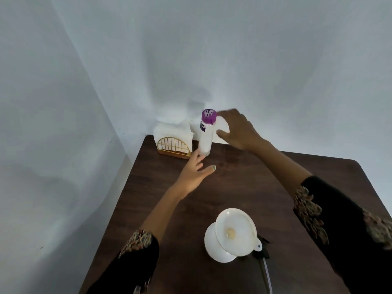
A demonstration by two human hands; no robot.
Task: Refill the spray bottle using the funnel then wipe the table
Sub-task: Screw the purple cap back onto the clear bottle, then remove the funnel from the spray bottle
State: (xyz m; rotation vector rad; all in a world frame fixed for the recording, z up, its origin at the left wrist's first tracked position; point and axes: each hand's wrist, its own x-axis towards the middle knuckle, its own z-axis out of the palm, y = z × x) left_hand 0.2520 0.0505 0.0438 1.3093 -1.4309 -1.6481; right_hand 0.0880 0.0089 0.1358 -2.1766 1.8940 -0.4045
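Nearest the camera, well short of both hands, a white funnel (235,231) sat in the mouth of a white spray bottle (218,245) on the dark wooden table (244,183). Just behind and to the right of that bottle lay a black sprayer head (263,249) with a thin clear tube (267,276) trailing toward the near edge. Dark sleeves with patterned cuffs (137,240) covered both forearms.

Farther out, the left hand (194,171) stretched forward with its fingers spread and loose, holding nothing; its fingertips touched or nearly touched the base of a tall clear refill bottle (205,139), and the blur made it hard to tell which. That refill bottle stood upright with a purple cap (209,116) still on it, directly ahead of the left hand.

Beyond and to the right of the left hand, the right hand (237,129) hung wide open beside the upper part of the refill bottle, thumb and fingers apart, close to the cap and neck but closed on nothing.

Left of both hands, at the far corner of the table, a gold wire napkin holder (174,147) held white napkins (172,129), just beside the refill bottle. Behind everything hung a pale cloth backdrop (212,49).
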